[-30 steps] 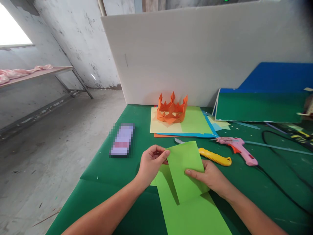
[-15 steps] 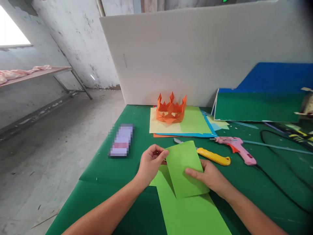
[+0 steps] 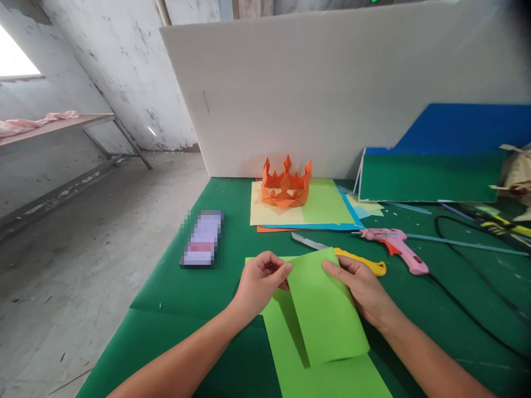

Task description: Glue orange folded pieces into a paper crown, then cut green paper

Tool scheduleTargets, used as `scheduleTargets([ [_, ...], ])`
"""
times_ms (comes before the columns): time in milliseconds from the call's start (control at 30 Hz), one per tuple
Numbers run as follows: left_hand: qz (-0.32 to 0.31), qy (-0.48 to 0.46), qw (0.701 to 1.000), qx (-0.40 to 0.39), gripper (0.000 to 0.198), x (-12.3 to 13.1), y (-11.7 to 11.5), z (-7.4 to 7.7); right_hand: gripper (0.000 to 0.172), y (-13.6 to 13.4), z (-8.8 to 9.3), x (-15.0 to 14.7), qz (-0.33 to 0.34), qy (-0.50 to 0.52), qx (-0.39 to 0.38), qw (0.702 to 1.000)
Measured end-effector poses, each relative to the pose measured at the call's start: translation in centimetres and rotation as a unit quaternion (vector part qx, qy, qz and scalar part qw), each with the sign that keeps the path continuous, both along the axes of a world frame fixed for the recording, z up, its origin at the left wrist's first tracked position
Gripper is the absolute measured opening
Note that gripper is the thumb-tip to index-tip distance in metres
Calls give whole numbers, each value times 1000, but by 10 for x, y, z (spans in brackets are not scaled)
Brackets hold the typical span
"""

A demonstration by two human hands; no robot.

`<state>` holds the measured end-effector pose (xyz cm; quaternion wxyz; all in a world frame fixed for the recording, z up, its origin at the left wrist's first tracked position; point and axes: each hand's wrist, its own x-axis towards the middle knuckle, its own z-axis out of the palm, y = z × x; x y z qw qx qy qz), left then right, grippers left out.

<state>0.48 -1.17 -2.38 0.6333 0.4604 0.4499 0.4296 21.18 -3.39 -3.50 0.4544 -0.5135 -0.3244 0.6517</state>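
Note:
A folded piece of light green paper (image 3: 327,315) is held up between both hands, tilted above the table. My left hand (image 3: 265,282) pinches its upper left corner between thumb and fingers. On the right edge, near the top, my right hand (image 3: 360,287) grips it with the thumb in front and the fingers behind. Beneath lies a larger light green sheet (image 3: 332,381), partly covered by the held paper. Just behind my right hand rests a utility knife (image 3: 360,260) with a yellow handle and its blade out.
An orange paper crown (image 3: 285,190) stands on stacked coloured sheets (image 3: 265,216). A pink glue gun (image 3: 394,243) with a black cord lies at right. A pixelated phone (image 3: 202,239) is at left. A white board (image 3: 298,94) and a green-blue panel (image 3: 427,177) stand behind the table (image 3: 166,326).
My right hand has slid up the right edge of the folded paper. The paper's lower edge has come lower and nearer, and more of the knife's blade shows.

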Motion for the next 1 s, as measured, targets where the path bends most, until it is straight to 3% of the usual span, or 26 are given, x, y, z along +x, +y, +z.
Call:
scheduleTargets([
  [133, 2, 13, 1000, 1, 37, -2, 3, -2, 31, 2, -2, 3, -8, -31, 22, 999],
  [300, -9, 72, 997, 16, 30, -7, 10, -9, 40, 7, -14, 3, -2, -200, 72, 977],
  [433, -9, 156, 986, 52, 23, -16, 20, -14, 41, 8, -20, 2, -6, -326, 176, 929],
  [533, -1, 211, 974, 83, 20, -22, 25, -16, 36, 4, -16, 1, -18, -426, 297, 855],
  [633, -8, 237, 967, 91, 17, -24, 27, -17, 26, -3, -8, -1, 83, -474, 416, 772],
  [767, -21, 244, 965, 91, 15, -23, 26, -16, 35, -7, -5, -5, 265, -475, 484, 686],
  [867, -25, 242, 966, 86, 16, -22, 26, -16, 37, -5, -8, -7, 332, -484, 476, 656],
  [1000, -26, 211, 974, 74, 15, -22, 25, -18, 38, -2, -12, -7, 352, -497, 455, 650],
])
